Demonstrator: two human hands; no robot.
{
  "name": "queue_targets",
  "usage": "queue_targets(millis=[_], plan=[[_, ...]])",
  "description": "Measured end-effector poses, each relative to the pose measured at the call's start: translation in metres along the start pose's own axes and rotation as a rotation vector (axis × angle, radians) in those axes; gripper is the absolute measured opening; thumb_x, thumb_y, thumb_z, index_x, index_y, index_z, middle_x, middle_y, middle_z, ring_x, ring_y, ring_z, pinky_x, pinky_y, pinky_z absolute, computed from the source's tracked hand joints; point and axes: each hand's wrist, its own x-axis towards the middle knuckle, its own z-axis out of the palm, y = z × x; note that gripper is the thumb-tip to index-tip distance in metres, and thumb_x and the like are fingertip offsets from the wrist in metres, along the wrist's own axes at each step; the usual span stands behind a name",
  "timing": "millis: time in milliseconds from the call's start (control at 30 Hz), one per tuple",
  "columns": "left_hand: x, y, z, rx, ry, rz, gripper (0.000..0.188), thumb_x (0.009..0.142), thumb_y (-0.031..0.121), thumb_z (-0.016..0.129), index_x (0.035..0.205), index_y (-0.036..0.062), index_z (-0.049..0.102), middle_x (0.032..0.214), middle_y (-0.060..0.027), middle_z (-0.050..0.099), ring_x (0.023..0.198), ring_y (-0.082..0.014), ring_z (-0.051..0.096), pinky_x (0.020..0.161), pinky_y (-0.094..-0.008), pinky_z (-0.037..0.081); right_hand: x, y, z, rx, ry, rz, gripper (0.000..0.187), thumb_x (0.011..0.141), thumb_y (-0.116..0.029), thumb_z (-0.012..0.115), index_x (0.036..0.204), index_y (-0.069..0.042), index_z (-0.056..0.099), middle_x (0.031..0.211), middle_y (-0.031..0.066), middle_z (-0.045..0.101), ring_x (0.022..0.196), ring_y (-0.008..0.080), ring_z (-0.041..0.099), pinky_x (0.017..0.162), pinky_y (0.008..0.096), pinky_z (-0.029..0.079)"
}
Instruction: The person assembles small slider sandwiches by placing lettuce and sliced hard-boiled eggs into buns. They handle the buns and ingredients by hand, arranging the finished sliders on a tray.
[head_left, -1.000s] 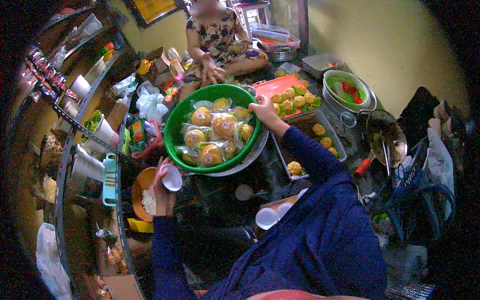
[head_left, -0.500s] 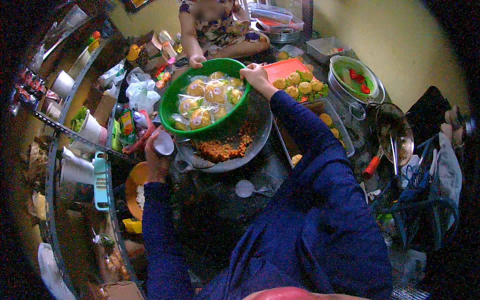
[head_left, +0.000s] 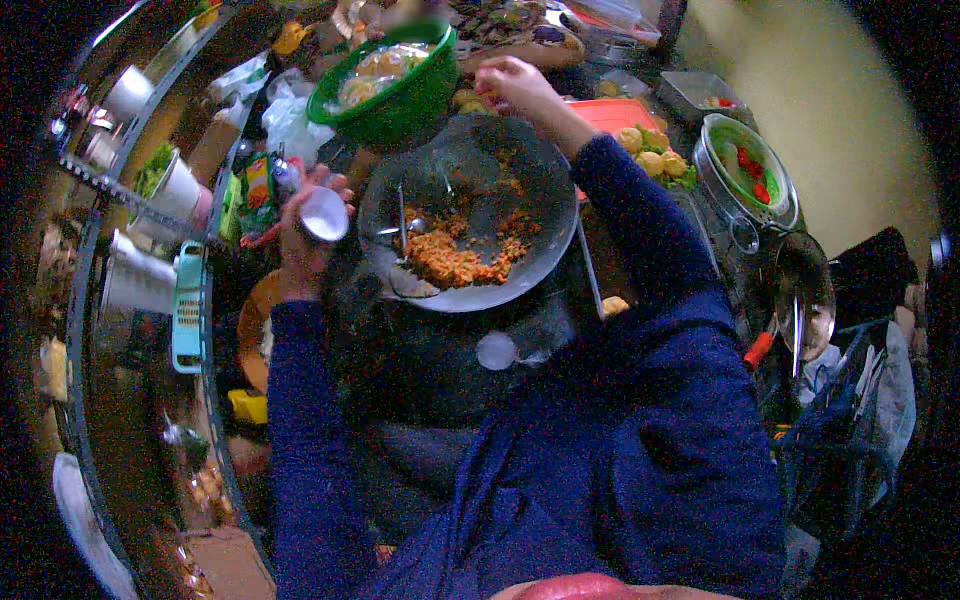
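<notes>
- The white cup (head_left: 324,216) is held at the left, just beside the wok (head_left: 545,262), by the left hand (head_left: 295,240); its side is wrapped by bent fingers, and its mouth is left uncovered.
- By its look, the cup can be judged light, thin-walled and easily dented; it would best be held low on the side, without a hard squeeze.
- The right hand (head_left: 518,88) is raised over the far edge of the wok, its fingers partly curled; whether anything small is pinched cannot be told.
- The green tub (head_left: 400,112) is seen tilted beyond the wok, apart from the right hand; whether it is gripped by the seated person (head_left: 535,52) cannot be told through the blur.
- The tub is judged stiff but smooth, best taken by opposite sides of the rim; the wrapped food (head_left: 385,68) inside could slide if it were tipped further.
- In the wok, orange crumbly filling (head_left: 455,262) is spread near a metal utensil (head_left: 403,222).
- The space between the hands is taken up by the wok; the right side is crowded by the red tray (head_left: 603,112) and yellow buns (head_left: 650,162).
</notes>
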Motion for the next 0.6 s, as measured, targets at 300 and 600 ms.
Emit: queue_targets(millis=[300, 600], plan=[[-0.214, -0.128, 0.108, 0.055, 0.084, -0.258, 0.065, 0.083, 0.028, 0.065, 0.135, 0.0063, 0.034, 0.121, -0.0129, 0.052, 0.097, -0.0213, 0.060, 0.083, -0.0355, 0.053, -0.323, -0.044, 0.109, -0.318, -0.420, -0.282, 0.019, 0.079, -0.020, 0.074, 0.080, -0.004, 0.064, 0.078, 0.0109, 0.059, 0.077, 0.0272, 0.059, 0.068, 0.0358, 0.048], [-0.339, -0.148, 0.152, -0.032, 0.030, -0.338, 0.084, 0.083, 0.038, 0.066, 0.145, 0.0075, 0.018, 0.133, -0.0125, 0.043, 0.119, -0.0223, 0.049, 0.101, -0.0351, 0.039, -0.448, -0.050, 0.149, -0.048, -0.433, 0.048, 0.034, 0.076, -0.020, 0.079, 0.102, -0.003, 0.067, 0.113, 0.0065, 0.062, 0.091, 0.0137, 0.059, 0.072, 0.0262, 0.048]])
